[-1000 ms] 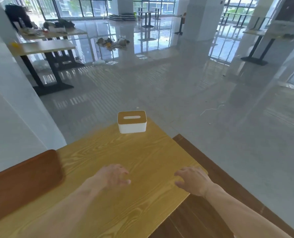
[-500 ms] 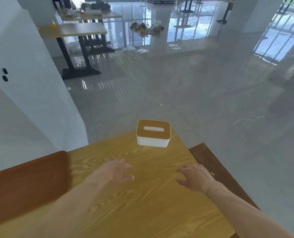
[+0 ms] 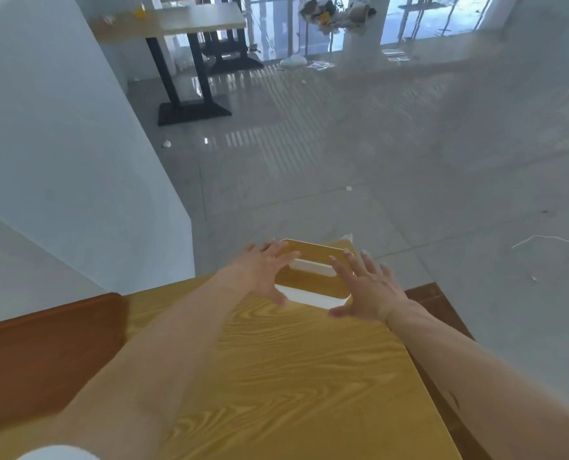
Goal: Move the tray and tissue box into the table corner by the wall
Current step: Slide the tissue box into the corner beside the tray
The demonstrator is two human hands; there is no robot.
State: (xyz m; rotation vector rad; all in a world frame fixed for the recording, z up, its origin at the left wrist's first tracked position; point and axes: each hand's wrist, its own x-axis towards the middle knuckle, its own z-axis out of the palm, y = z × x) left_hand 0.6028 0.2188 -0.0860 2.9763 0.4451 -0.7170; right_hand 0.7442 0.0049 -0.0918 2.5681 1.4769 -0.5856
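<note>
A white tissue box point(image 3: 313, 277) with a wooden lid and a slot stands at the far right corner of the light wooden table point(image 3: 293, 376). My left hand point(image 3: 260, 273) is at the box's left side and my right hand point(image 3: 366, 287) at its right side, both with fingers spread. Whether they press on the box I cannot tell. A dark brown tray point(image 3: 44, 353) lies on the table's left part, next to the white wall point(image 3: 60, 161).
The table's right edge drops to a dark wooden bench point(image 3: 442, 313) and a glossy grey floor point(image 3: 376, 161). Another table point(image 3: 190, 24) on black legs stands far off, with clutter on the floor by the windows.
Both hands have reached forward from mid-table to the two sides of the tissue box. The view has tilted down and moved closer.
</note>
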